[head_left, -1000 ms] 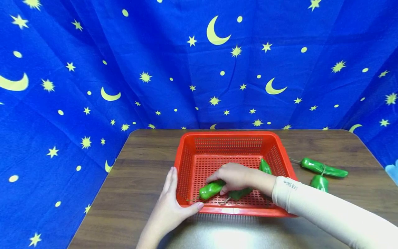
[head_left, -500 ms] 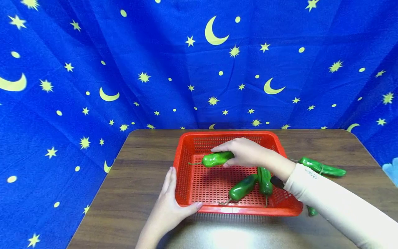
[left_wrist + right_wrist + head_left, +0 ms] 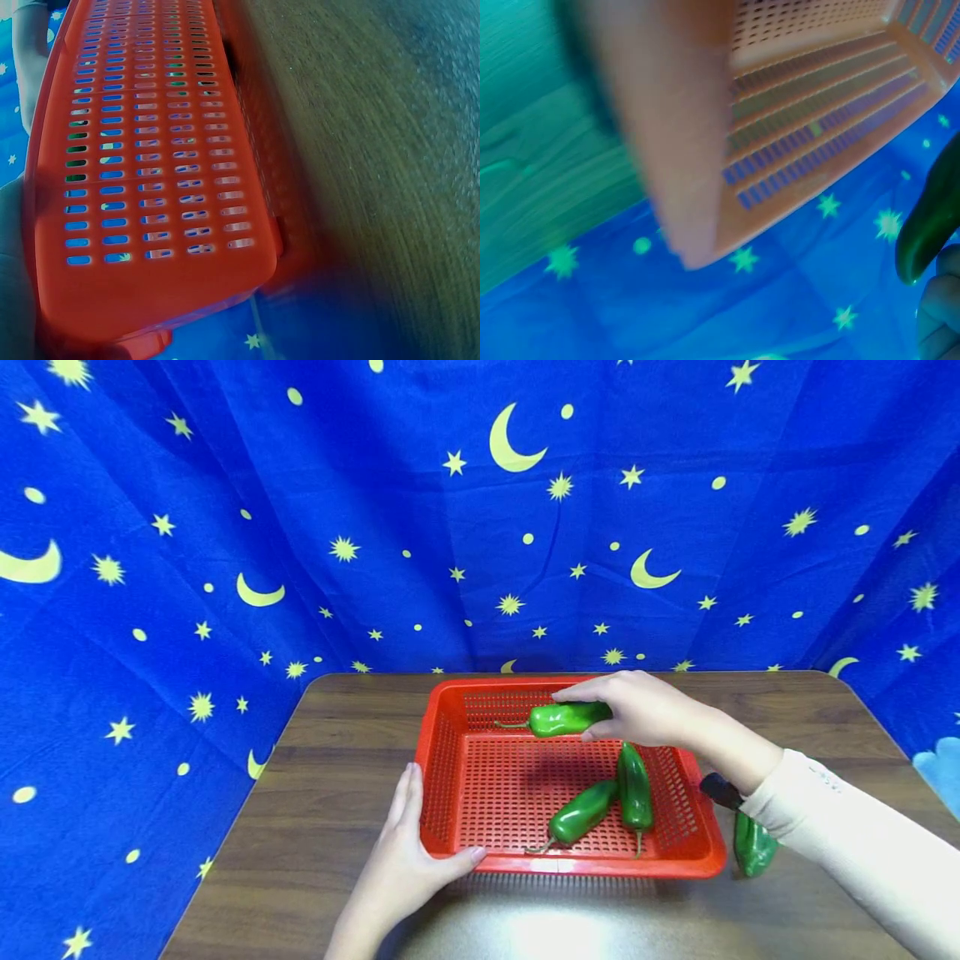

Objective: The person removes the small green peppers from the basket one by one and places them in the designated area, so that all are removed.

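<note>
In the head view, my right hand [image 3: 645,708] holds a long green pepper [image 3: 562,720] by its far end, above the back part of a red plastic basket [image 3: 442,777]. Its thin stem points left. The right wrist view catches the pepper [image 3: 934,217] and my curled fingers [image 3: 939,307] at its right edge. With straight fingers along the left wall and the thumb on the front rim, my left hand [image 3: 416,852] touches the basket's near left corner. Two green peppers lie on the basket floor: one slanted [image 3: 582,814], one lengthwise [image 3: 635,789] at the right.
Outside the basket's right wall another green pepper [image 3: 753,846] lies on the wooden table [image 3: 337,735], partly behind my right sleeve [image 3: 847,827]. A blue cloth [image 3: 420,485] with moons and stars hangs behind and beside the table.
My right hand has lifted the pepper off the basket floor and carried it up, back and to the right. The two other peppers inside are uncovered. My left hand has stayed at the corner.
</note>
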`<action>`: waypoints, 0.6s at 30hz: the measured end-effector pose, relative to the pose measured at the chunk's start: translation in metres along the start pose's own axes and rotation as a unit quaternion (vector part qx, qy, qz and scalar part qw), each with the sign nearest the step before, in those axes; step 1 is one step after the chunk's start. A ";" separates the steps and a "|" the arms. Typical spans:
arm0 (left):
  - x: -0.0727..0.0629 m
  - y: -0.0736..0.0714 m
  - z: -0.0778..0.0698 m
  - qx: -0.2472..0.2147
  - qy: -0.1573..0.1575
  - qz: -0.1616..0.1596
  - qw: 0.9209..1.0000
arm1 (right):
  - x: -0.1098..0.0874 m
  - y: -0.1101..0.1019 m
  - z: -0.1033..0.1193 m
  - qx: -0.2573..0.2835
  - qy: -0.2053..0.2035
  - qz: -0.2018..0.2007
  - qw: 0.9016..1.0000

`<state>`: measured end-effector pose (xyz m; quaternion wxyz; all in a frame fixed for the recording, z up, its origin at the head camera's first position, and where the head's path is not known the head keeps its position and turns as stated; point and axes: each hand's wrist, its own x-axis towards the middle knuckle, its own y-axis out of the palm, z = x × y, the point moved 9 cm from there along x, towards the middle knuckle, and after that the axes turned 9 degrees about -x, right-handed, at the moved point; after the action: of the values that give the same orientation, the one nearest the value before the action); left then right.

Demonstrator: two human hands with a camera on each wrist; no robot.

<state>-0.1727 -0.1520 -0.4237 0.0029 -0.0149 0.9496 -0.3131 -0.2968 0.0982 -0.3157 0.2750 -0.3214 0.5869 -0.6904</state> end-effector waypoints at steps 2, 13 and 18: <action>0.000 0.000 0.000 0.002 -0.001 0.002 1.000 | -0.009 -0.005 -0.007 -0.006 0.007 -0.004 1.000; -0.001 0.000 0.001 0.007 -0.003 0.001 1.000 | -0.064 -0.027 -0.049 -0.035 0.099 -0.013 0.994; 0.000 0.000 0.002 0.004 -0.006 0.004 1.000 | -0.097 -0.030 -0.071 -0.047 0.139 -0.021 0.989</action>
<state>-0.1728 -0.1531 -0.4255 0.0094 -0.0130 0.9484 -0.3167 -0.2892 0.2211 -0.3053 0.1610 -0.2470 0.6444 -0.7056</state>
